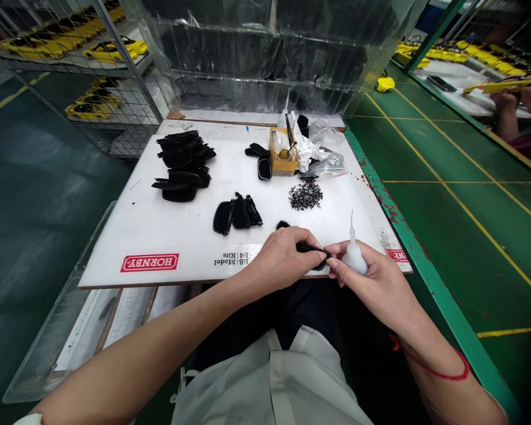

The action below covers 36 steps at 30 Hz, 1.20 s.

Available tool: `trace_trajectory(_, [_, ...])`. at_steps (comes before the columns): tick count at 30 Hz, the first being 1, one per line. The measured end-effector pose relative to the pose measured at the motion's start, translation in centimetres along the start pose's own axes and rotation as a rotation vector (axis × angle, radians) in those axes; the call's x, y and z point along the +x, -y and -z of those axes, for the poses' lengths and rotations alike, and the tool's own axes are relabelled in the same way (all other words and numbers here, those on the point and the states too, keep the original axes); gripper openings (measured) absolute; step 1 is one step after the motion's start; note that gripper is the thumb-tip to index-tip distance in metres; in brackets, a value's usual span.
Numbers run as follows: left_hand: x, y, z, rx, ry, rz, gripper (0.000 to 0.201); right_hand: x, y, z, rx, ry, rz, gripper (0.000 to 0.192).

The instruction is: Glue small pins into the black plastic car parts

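Observation:
My left hand (285,252) pinches a glossy black plastic part (320,264) over the front edge of the board. In my right hand (378,280) is a small white squeeze bottle (355,258), its thin nozzle pointing up. The right thumb and fingertips also meet the end of the black part, and the fingers partly cover it. Just beyond the left hand, another black piece (282,225) shows in part. A few flat black rounded parts (239,212) lie left of it, and a heap of tiny black pieces (306,193) is spread farther back.
Stacked black parts (181,156) occupy the board's left side. A small yellow box (284,162) with tools stands at the back, beside clear plastic bags (330,165). Racks hold yellow car bodies (110,50) at left. At right, another person's hands (507,106) hold a yellow part.

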<state>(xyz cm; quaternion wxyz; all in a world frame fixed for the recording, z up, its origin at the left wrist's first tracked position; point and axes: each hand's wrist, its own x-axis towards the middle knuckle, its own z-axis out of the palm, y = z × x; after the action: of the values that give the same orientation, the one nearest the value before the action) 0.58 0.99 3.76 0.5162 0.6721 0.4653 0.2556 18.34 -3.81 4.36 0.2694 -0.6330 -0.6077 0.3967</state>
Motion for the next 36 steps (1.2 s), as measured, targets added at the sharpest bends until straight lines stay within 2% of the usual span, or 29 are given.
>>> trace_trajectory(9, [0.1,-0.2,-0.5,0.062,-0.049,0.07,0.012,-0.4,0.0,-0.2,0.007,0.019,-0.041,0.029])
trace_trajectory(13, [0.5,-0.2,-0.4,0.043,0.048,0.17,0.016,-0.1,0.1,-0.1,0.084,0.042,-0.095,0.031])
trace_trajectory(16, [0.7,-0.3,-0.1,0.021,0.138,0.172,0.02,0.0,0.1,0.2,0.109,0.05,-0.116,0.03])
trace_trajectory(19, [0.9,-0.5,0.1,0.059,0.168,0.174,0.019,0.0,0.1,0.5,0.114,0.054,-0.113,0.03])
trace_trajectory(29, [1.3,-0.6,0.0,0.088,0.136,0.124,0.019,-0.1,-0.5,0.5,0.099,0.01,-0.103,0.032])
trace_trajectory(36, [1.1,-0.9,0.1,0.071,0.083,0.179,0.014,-0.3,0.2,0.2,0.039,0.011,-0.087,0.03])
